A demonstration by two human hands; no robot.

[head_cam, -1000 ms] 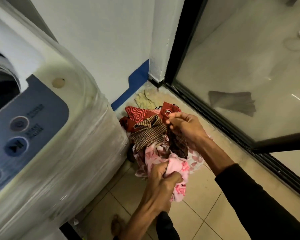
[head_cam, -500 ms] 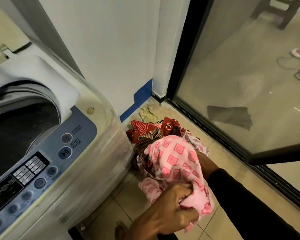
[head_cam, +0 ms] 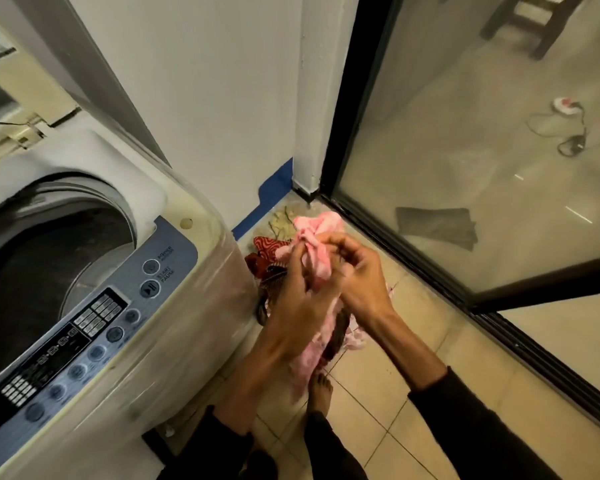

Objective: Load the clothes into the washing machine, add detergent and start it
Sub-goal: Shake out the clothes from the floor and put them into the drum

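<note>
I have the pink cloth up off the floor, gripped by both my hands. My left hand has its fingers curled round the middle of it, and my right hand pinches the upper end with fingers bent. The cloth runs roughly from a bunched top near the wall corner down between my wrists to a loose tail that hangs above my bare foot, so its long axis lies near vertical in this view, tilted a little toward me.

What matters for the coming move is that the washer stands to my left, and its open drum lies left of and about level with my hands, well apart from the cloth. My left hand is the nearer one to the opening. I judge the cloth must swing leftward over the control panel and drop in; the hanging tail could drag across the panel buttons on the way.

The rest of the pile, red and checked pieces, lies on the floor tiles just beside the washer's side, under and behind my hands.

Against half a second ago, the cloth was spread wide and low over the pile, held mainly in my left hand with my right hidden beneath it. Now it is gathered into a narrower bundle, higher, with both hands showing. The view has also swung left and back, showing more of the drum.
</note>
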